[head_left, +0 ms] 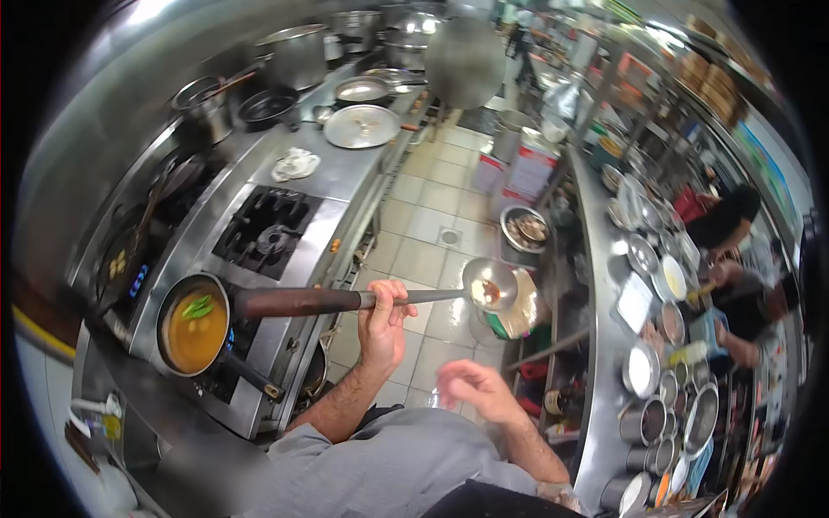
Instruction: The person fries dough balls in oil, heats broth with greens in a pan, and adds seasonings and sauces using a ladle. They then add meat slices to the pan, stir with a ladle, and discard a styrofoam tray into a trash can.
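My left hand (384, 324) is closed around the metal shaft of a long ladle (302, 301) with a dark wooden handle. The ladle lies crosswise in front of me, its round bowl out to the right with a little reddish-brown stuff in it. My right hand (475, 387) is raised below the bowl, apart from it. Its fingers are loosely curved, somewhat blurred, and nothing shows in them. On the stove at left, a frying pan (177, 345) holds orange-brown liquid and green pieces, close to the end of the wooden handle.
A bare gas burner (272, 235) and a crumpled white cloth (295, 164) are behind the pan. A steel counter (596, 337) on the right carries several bowls and pots. A basin of food (527, 229) stands by the aisle. Another person's arm (738, 350) reaches over the counter's far side.
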Action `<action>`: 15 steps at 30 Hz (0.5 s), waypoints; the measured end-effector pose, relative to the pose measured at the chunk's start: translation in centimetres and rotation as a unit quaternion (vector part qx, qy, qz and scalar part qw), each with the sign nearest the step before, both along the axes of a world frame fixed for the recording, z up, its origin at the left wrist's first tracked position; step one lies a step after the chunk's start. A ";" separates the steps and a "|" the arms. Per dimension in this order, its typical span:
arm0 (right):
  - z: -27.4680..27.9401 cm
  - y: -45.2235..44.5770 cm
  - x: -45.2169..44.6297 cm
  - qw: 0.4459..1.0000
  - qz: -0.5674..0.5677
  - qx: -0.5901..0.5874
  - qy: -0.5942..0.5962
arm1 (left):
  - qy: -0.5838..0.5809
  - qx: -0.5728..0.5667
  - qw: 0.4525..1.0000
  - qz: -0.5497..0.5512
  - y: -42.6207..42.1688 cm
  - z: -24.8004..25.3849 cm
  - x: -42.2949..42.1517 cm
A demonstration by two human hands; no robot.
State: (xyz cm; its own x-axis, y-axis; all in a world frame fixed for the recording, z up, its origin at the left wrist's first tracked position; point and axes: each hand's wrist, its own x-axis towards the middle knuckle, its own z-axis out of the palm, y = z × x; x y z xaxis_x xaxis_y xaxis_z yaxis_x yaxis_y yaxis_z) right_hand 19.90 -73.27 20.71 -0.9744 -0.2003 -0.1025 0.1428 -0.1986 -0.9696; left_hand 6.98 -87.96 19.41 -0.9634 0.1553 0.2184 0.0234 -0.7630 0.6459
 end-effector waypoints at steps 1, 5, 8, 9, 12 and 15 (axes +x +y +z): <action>0.6 -0.9 -1.7 0.995 0.097 -0.022 -0.015 | 0.017 0.017 0.999 0.024 -0.4 -0.1 -0.4; 1.9 -3.1 -7.3 0.956 0.281 -0.084 -0.019 | 0.048 0.016 0.990 0.129 -0.8 0.0 -1.6; 2.7 -4.5 -10.0 0.882 0.398 -0.239 -0.085 | 0.075 -0.072 0.957 0.270 0.0 -0.6 -2.4; 3.2 -4.7 -10.6 0.866 0.431 -0.234 -0.094 | 0.071 -0.086 0.950 0.292 0.1 -0.1 -2.1; 4.4 -5.7 -12.2 0.849 0.411 -0.263 -0.202 | 0.119 -0.168 0.889 0.410 -0.2 -3.3 -4.1; 6.0 -7.0 -12.7 0.849 0.382 -0.264 -0.251 | 0.134 -0.198 0.828 0.507 -1.3 -3.8 -5.2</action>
State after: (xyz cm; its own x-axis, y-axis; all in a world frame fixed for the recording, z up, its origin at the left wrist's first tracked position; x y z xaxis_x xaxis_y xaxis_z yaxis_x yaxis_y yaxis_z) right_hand 7.17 -80.23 26.72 -0.3988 -0.9019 -0.1659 0.7948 -0.2497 -0.5530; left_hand 1.80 -89.24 15.60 -0.5673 -0.5943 0.5701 0.7053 0.0067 0.7089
